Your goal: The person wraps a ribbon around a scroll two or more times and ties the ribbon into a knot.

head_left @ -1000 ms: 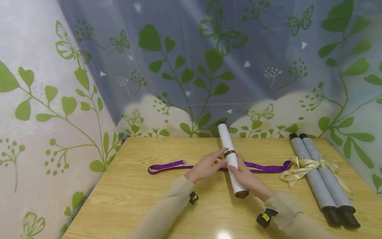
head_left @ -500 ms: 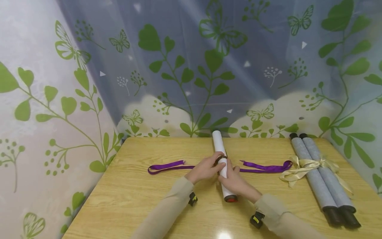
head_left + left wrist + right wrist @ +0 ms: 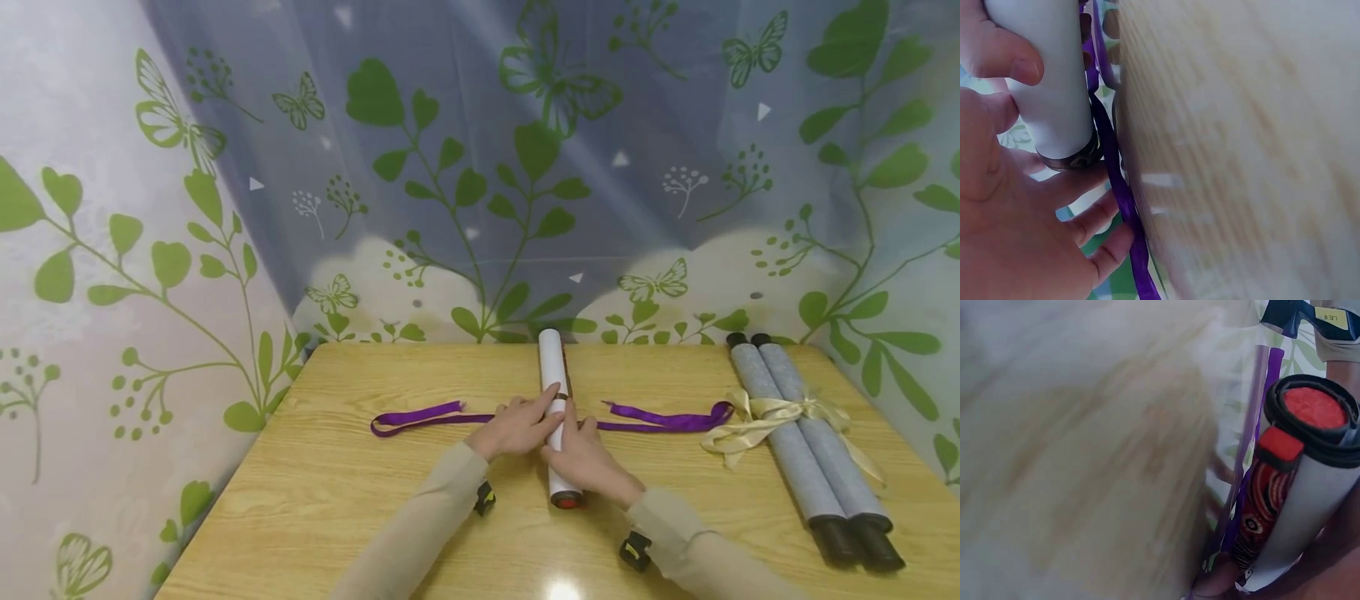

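A white rolled scroll [image 3: 552,367] with a narrow dark band round its middle lies lengthwise across a purple ribbon [image 3: 431,421], low at the table. From the left side my left hand [image 3: 513,429] holds it, with index finger and thumb reaching over it at the band. My right hand [image 3: 588,458] grips it from the right, lower down, thumb on top. In the right wrist view the scroll's near end shows a red centre with dark rings, and a red-tipped patterned rod [image 3: 1266,500] lies along its side. The left wrist view shows left fingertips beside the ribbon [image 3: 1119,187].
Two grey scrolls [image 3: 795,442] with dark ends lie side by side on the right, tied by a cream ribbon [image 3: 768,417]. The wooden table [image 3: 300,500] ends at a patterned curtain [image 3: 465,167] behind it.
The white scroll has moved left and down onto the purple ribbon, turning to point more straight away from me. My right hand has moved left with it; the left hand stays close to its place.
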A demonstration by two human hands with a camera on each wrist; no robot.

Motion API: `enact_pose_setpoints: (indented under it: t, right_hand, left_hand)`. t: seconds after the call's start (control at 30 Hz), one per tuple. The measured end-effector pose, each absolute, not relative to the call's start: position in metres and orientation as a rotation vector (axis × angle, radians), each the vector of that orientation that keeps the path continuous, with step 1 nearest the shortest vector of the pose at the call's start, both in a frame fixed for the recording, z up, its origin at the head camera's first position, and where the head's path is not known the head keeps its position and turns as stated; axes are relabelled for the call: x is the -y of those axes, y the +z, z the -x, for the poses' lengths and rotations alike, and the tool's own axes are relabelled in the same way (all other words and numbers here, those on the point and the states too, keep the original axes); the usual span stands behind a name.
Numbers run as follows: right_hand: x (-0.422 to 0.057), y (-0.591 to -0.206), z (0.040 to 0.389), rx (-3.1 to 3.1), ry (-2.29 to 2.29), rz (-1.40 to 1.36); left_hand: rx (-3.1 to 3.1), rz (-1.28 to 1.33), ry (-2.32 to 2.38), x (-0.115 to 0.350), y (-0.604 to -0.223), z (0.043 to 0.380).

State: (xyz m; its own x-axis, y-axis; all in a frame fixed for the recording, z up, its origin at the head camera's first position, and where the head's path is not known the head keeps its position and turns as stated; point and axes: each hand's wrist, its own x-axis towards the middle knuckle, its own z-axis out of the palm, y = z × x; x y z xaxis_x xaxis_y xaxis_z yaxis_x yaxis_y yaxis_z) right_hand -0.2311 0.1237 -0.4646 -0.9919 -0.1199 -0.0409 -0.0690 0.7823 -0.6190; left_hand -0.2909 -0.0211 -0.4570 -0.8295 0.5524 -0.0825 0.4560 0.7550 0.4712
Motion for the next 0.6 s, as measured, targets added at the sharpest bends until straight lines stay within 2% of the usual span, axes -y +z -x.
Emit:
enact_pose_setpoints:
  t: [0.6]
  right_hand:
    - [-0.1272,-0.4614,0.2307,-2.867,-0.946,0.231]
  left_hand:
    - [-2.767,-0.799,0.491,0.0214,-0.4566,0.2881]
